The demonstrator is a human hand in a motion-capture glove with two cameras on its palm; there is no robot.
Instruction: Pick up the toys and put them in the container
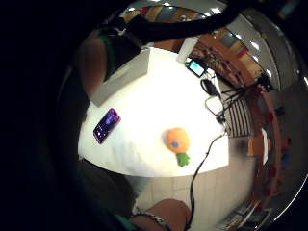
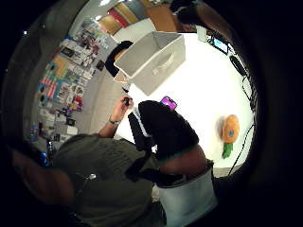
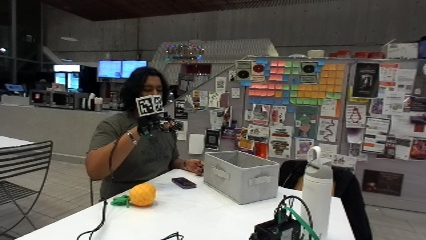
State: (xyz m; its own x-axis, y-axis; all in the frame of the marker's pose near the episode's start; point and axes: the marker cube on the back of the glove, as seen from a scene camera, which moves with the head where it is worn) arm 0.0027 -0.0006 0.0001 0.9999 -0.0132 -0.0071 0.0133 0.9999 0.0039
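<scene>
One toy on the worktop (image 3: 200, 210): an orange plush pineapple (image 3: 142, 194) with a green leafy tuft, lying on its side near the worktop edge closest to me. It's not in the container. My right hand (image 3: 148, 125) is raised up in front of my face, elbow bent, well above the worktop and well apart from the toy. Can't tell what my fingers are doing: the glove hardware hides them in the outside view, and neither palm view shows them. Nothing visible in that hand.

Grey fabric container (image 3: 241, 176), open top, side handles, stands on the worktop past the pineapple, well apart from it. No contents visible inside from the thumb side palm view.

Phone (image 3: 184, 182) with a lit purple screen lies flat between me and the container, just beside the container's near corner. My bare left hand (image 3: 194, 166) rests on the worktop near the phone.

A white bottle (image 3: 317, 192) stands upright near the camera side of the worktop, with a black device and wires (image 3: 279, 225) beside it. A black cable (image 3: 100, 220) runs over the worktop edge near the pineapple.

Little finger side palm view looks straight down on the pineapple and phone, both small, far below.
</scene>
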